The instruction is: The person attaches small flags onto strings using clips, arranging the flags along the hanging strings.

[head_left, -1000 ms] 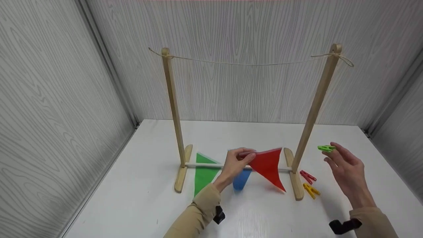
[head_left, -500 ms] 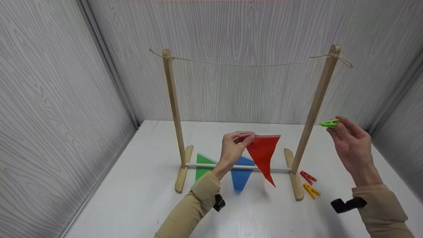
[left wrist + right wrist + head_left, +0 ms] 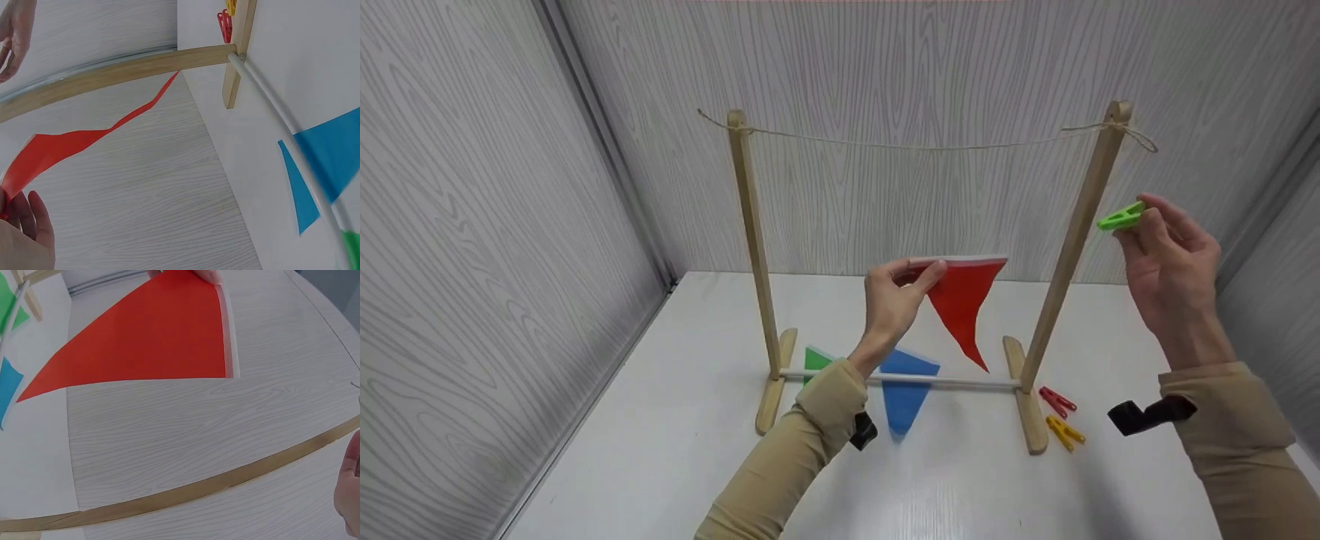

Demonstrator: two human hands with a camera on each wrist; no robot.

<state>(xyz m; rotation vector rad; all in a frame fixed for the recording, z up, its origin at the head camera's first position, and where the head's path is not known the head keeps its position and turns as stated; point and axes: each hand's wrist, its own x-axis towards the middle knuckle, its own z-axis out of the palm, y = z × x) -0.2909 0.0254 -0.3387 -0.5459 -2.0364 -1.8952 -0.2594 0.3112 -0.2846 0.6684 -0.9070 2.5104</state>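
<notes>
In the head view my left hand (image 3: 894, 300) pinches the white-edged top of a red triangular pennant (image 3: 962, 296), whose tip hangs down in front of the wooden stand. The pennant's free corner points right. Out beyond the stand's right post, my right hand (image 3: 1174, 259) pinches a green clothespin (image 3: 1121, 216) between thumb and fingers. Above the pennant a thin string (image 3: 915, 147) runs between the two posts, sagging slightly. In the right wrist view the red pennant (image 3: 157, 332) spreads wide, with its pale folded edge showing.
A blue pennant (image 3: 907, 390) and a partly covered green pennant (image 3: 816, 360) lie under the stand's white crossbar (image 3: 975, 384). By the right foot (image 3: 1031, 424) lie a red clothespin (image 3: 1057, 402) and a yellow clothespin (image 3: 1065, 433). Wooden posts (image 3: 752, 247) rise at both sides.
Both hands have risen: the left lifts the red pennant from near the crossbar toward the string, and the right carries the green clothespin up beside the right post.
</notes>
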